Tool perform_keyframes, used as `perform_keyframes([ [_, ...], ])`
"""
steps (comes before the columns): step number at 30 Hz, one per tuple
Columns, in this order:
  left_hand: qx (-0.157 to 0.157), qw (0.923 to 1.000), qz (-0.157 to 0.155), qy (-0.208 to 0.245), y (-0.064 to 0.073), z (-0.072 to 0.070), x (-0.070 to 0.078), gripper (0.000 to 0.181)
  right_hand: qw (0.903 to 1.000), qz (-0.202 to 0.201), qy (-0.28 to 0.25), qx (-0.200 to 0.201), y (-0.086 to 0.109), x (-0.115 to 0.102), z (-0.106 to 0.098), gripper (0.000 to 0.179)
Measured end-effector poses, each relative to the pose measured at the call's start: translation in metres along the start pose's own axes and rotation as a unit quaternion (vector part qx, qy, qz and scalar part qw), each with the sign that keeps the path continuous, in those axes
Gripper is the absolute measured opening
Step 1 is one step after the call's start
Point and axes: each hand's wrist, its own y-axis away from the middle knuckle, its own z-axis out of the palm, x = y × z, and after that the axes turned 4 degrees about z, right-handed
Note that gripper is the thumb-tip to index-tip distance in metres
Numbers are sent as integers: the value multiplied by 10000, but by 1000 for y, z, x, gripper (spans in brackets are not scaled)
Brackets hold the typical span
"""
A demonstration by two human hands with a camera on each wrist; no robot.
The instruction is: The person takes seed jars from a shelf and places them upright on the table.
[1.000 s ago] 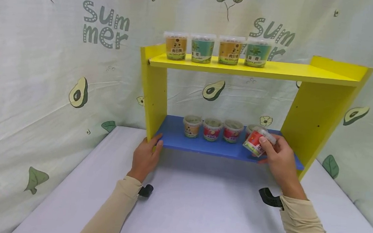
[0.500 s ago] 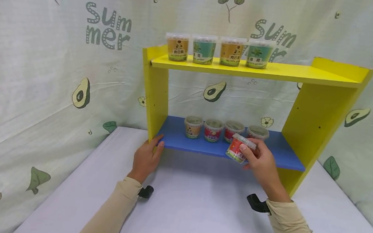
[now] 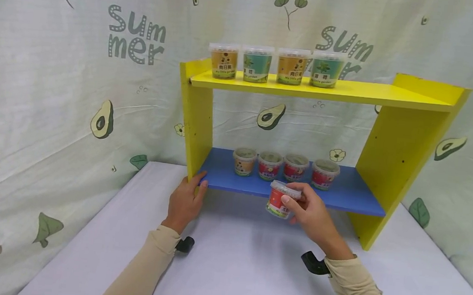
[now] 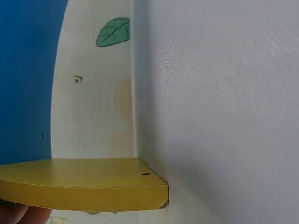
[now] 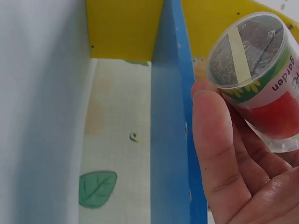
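My right hand (image 3: 312, 216) holds a clear plastic cup (image 3: 280, 199) with a red label, tilted, in front of the blue lower shelf board (image 3: 237, 184). In the right wrist view the same cup (image 5: 271, 112) shows dark, soil-like contents and a pale strip across its end. My left hand (image 3: 185, 203) grips the lower front edge of the yellow shelf unit's left side panel (image 3: 196, 130). In the left wrist view, fingertips (image 4: 35, 214) show beyond the panel's edge. On the blue board stands a row of lidded cups: one orange-labelled (image 3: 244, 162) and three red-labelled (image 3: 270, 165).
Several cups (image 3: 224, 63) with orange and green labels line the yellow upper board (image 3: 370, 91). The right side panel (image 3: 411, 156) bounds the unit. A white table (image 3: 236, 258) lies beneath, and a patterned cloth (image 3: 140, 93) hangs behind.
My right hand has carried the red-labelled cup left and down, from near the right end of the lower board to its front middle, bringing it closer to upright. The left hand stays on the panel.
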Motion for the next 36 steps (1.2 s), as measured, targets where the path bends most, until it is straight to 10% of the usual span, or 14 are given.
perform_keyframes([
  [14, -106, 9999, 41, 7, 1, -5, -2, 41, 9970, 316, -65, -705, 18, -33, 47, 45],
  [36, -213, 9998, 6, -18, 0, -6, -3, 42, 9913, 478, -171, -1212, -4, 24, 95, 55],
])
